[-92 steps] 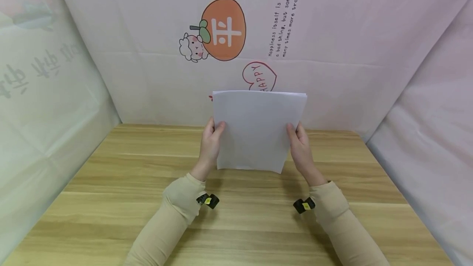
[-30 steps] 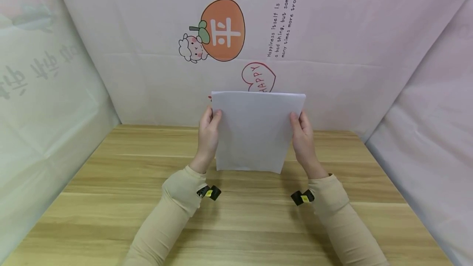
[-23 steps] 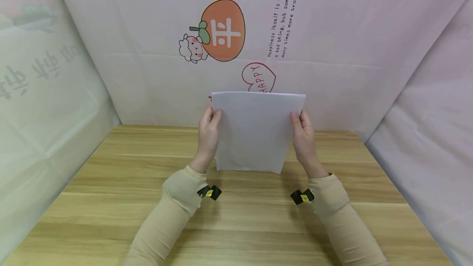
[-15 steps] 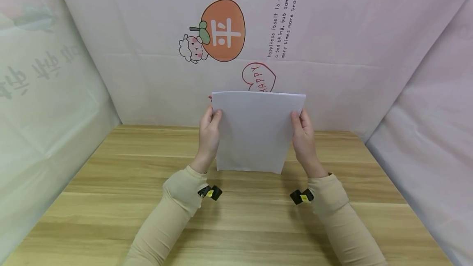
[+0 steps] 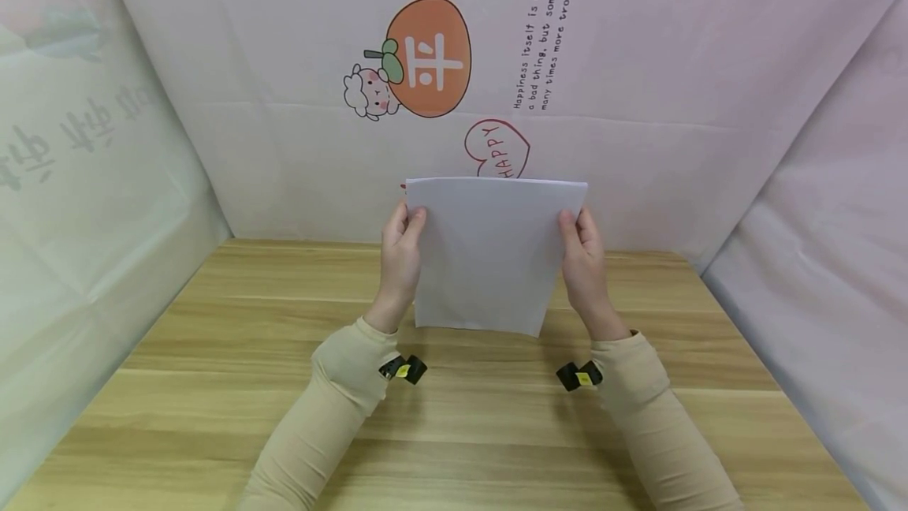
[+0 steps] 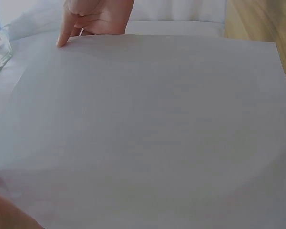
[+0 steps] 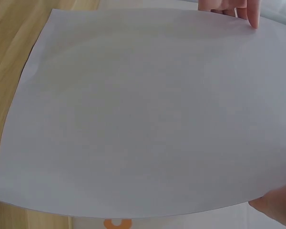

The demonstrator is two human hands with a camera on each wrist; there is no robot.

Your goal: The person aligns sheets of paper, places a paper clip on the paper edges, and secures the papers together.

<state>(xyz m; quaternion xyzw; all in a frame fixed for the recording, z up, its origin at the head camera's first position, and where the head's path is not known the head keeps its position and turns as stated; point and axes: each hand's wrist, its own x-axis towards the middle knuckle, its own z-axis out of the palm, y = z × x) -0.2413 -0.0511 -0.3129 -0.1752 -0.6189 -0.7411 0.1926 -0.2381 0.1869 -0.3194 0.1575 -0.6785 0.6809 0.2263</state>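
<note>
Blank white paper [image 5: 489,255] is held up over the table in the head view, its face toward me and its lower edge nearest me. My left hand [image 5: 400,262] pinches the left edge near the top corner, thumb on the front face. On the opposite edge, at about the same height, my right hand [image 5: 584,266] pinches it likewise. Fingers behind the paper are mostly hidden. The sheet fills most of both wrist views. It bows slightly along its lower edge in the right wrist view, where part of my right hand [image 7: 279,205] shows at bottom right.
The wood-grain table [image 5: 454,432] spreads beneath both forearms. Behind it hangs a white printed cloth [image 5: 284,164] with an orange fruit drawing and lettering. Pale cloth sides enclose the left and right. Black wrist cameras [image 5: 582,376] sit at both cuffs.
Compared with about three seconds ago, both hands have moved up along the paper's side edges, toward its top corners. The paper itself stays nearly in place. Over the last second little moves.
</note>
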